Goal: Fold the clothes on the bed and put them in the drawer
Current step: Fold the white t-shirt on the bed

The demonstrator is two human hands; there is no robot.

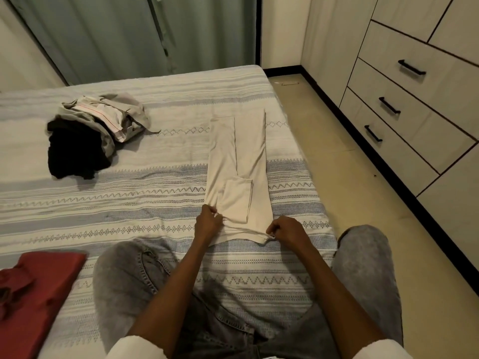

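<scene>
While beige shirt [238, 161] lies flat on bed [155, 198], left hand [207, 221] and right hand [285, 230] pinch near edge, fingers curled.

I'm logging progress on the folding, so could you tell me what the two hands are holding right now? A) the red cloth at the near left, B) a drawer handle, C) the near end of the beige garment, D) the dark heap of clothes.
C: the left hand and right hand each pinch a near corner of the beige garment laid lengthwise on the bed.
</scene>
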